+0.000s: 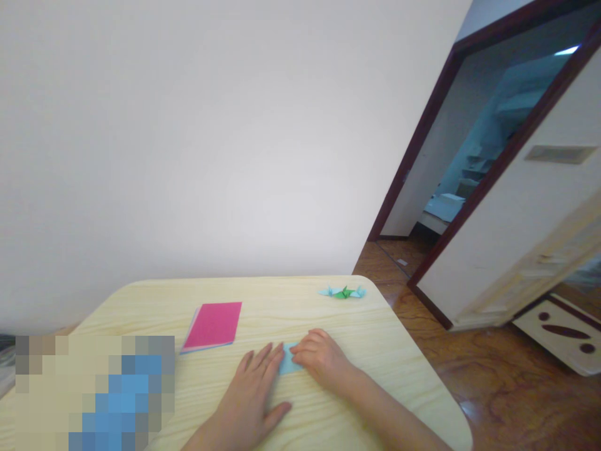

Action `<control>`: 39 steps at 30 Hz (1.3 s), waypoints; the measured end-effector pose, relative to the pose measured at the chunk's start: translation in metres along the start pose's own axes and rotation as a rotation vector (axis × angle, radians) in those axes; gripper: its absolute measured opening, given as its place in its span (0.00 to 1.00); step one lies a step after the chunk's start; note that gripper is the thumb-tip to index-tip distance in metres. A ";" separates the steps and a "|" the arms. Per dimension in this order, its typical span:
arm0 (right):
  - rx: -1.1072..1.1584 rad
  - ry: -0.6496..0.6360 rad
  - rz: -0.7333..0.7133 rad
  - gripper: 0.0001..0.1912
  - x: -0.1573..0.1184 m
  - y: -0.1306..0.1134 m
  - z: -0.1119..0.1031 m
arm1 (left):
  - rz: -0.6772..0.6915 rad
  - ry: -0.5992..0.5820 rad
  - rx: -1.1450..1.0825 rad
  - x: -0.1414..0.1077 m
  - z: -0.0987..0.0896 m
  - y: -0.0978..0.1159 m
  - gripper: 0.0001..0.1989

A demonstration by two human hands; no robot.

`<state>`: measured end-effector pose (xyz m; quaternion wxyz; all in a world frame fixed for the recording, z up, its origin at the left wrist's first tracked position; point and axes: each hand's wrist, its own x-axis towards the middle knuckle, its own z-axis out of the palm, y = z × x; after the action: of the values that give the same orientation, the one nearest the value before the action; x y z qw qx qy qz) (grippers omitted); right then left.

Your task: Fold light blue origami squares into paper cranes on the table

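Note:
A small piece of light-blue origami paper (290, 359) lies flat on the pale wooden table, partly covered by my fingers. My left hand (256, 388) rests palm down on the tabletop with its fingers stretched out and thumb apart; its index fingertip touches the paper's left edge. From the right, my right hand (323, 358) has its fingers curled and pressed together on the paper's right side. How many layers the paper has, I cannot tell.
A stack of square paper with a magenta sheet (213, 326) on top lies left of my hands. Folded green and light-blue paper figures (345, 292) stand near the table's far right corner. The table (154, 297) meets a white wall. A pixelated patch hides the lower left.

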<state>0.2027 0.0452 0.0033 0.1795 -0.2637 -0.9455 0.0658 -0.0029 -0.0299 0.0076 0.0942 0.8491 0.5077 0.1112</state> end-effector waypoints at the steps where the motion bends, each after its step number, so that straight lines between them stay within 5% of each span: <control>1: -0.007 -0.001 0.016 0.10 -0.001 -0.002 -0.001 | -0.006 0.005 -0.010 0.000 0.000 0.000 0.36; 6: -0.036 -0.005 0.127 0.10 -0.004 -0.010 -0.006 | 0.009 0.013 -0.028 0.004 0.001 -0.004 0.36; 22: -0.164 -0.092 0.100 0.18 -0.023 -0.015 -0.019 | -0.016 -0.054 0.032 0.010 -0.006 0.004 0.33; 30: -0.026 -0.062 0.231 0.12 -0.014 -0.029 -0.012 | -0.071 -0.018 0.068 0.014 -0.007 0.019 0.25; 35: 0.046 -0.051 0.241 0.08 -0.003 -0.017 -0.007 | -0.199 -0.029 0.099 0.011 -0.013 0.028 0.23; 39: 0.078 -0.051 0.175 0.08 0.000 -0.005 0.001 | -0.109 -0.030 0.071 0.020 -0.017 0.009 0.16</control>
<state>0.1998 0.0413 0.0035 0.1591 -0.3363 -0.9198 0.1246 0.0094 -0.0155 0.0282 0.0776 0.8245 0.5554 0.0751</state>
